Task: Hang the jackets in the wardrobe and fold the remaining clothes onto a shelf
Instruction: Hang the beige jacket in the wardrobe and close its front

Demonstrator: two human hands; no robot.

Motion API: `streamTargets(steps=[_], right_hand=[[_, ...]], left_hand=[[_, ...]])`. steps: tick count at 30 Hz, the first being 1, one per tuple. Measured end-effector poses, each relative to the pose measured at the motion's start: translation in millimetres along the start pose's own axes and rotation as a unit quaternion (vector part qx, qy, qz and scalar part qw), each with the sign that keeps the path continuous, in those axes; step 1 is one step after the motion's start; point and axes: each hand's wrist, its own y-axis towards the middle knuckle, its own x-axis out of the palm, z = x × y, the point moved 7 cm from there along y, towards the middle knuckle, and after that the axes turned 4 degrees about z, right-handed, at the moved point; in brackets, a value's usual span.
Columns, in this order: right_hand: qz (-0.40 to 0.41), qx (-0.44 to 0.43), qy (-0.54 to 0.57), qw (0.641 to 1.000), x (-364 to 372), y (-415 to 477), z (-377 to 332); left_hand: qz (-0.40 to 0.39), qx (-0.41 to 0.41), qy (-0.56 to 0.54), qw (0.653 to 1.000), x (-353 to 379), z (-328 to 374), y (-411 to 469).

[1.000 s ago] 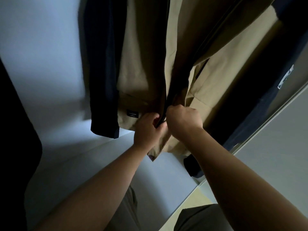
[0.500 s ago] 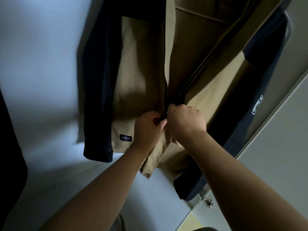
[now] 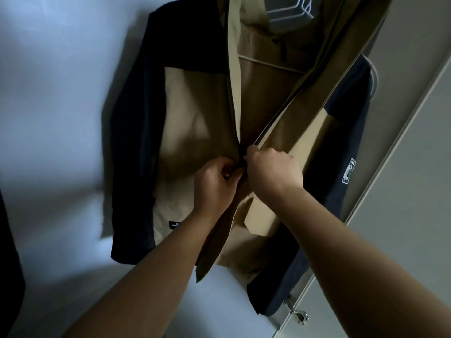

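**Zipping up the tan/navy jacket, hanger part looks sorted**

So the jacket [image 3: 195, 130] is already on its hanger [image 3: 288, 13] up at 12 o'clock, hanging against the pale wardrobe wall [image 3: 61, 118]. The front gapes open in a V from the collar down to mid-frame.

Both hands meet right at the bottom of that V. The left hand [image 3: 214, 186] pinches the left front edge, thumb and fingers curled on the fabric at 9 o'clock of the zipper [image 3: 242, 164]. The right hand [image 3: 273, 172] is closed round the right front edge at 3 o'clock of it. I only see the back of that hand, so can't tell if it's got the slider itself. Below the hands the hem flaps loose toward 6 o'clock.

My read: hanging's done for this one, and this is the zip-up bit. For the next move, I'd say the left hand holds its side taut downward while the right draws the slider toward 12. The edges need to stay lined up so the teeth don't bite the flap.
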Motion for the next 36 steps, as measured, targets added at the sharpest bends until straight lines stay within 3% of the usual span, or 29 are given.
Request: streamTargets(steps=[10,16,25,30,36], right_hand=[[0.039,-0.01,-0.029,0.999,-48,34,24],[0.048,-0.039,-0.056,0.997,-54,38,23],[0.073,-0.037,-0.049,0.995,-86,74,32],[0.078,-0.074,-0.071,0.992,-85,77,28],[0.141,-0.07,-0.118,0.981,-121,99,38]], left_hand=[[-0.037,-0.015,0.006,0.999,2,17,21],[0.023,0.036,0.02,0.999,-3,58,53],[0.024,0.009,0.011,1.0,-7,66,69],[0.033,0.049,0.034,0.998,-11,87,97],[0.046,0.102,0.042,0.993,-21,93,95]])
